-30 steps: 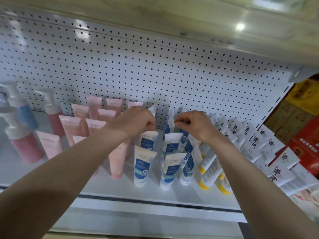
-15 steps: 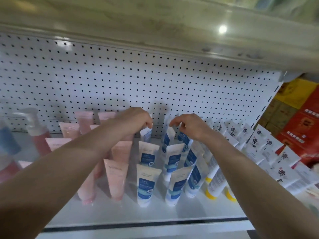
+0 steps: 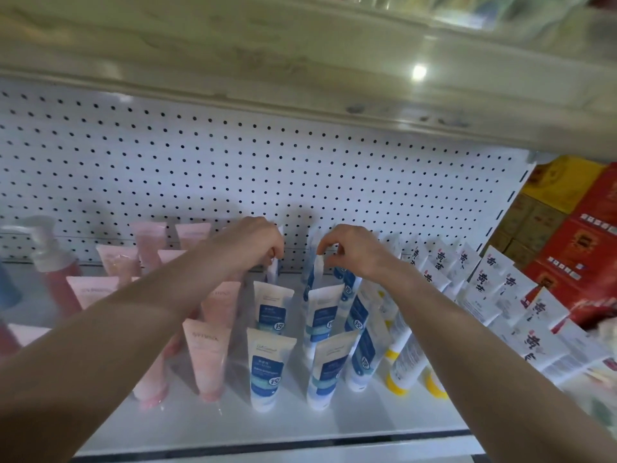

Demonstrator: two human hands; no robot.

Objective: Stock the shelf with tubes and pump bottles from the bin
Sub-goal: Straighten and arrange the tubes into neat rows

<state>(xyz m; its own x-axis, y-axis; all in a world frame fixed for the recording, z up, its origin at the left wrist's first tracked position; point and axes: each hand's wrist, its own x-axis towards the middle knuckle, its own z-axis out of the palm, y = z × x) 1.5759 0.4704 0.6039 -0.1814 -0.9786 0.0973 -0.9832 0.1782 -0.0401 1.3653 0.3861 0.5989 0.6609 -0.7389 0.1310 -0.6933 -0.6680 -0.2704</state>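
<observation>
Your left hand (image 3: 250, 242) pinches the crimped top of the rear left blue-and-white tube (image 3: 273, 272), your right hand (image 3: 357, 252) that of the rear right blue-and-white tube (image 3: 314, 279). Gripping the crimps likely lets you seat both cap-down on the shelf (image 3: 200, 422), close against the pegboard (image 3: 233, 162) behind their rows.

Head view, down (close) onto shelf (image 3: 233, 426)

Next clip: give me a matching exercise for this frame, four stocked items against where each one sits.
Things: 1 pump bottle; 2 pink tubes; 3 blue-label tubes; 4 red cartons.
Places: A just left of the blue-label tubes; B beyond the shelf's right end; C far left of the shelf; D mid-shelf, the right hand pinches one.
Pairs: 1-C, 2-A, 3-D, 4-B.
</observation>
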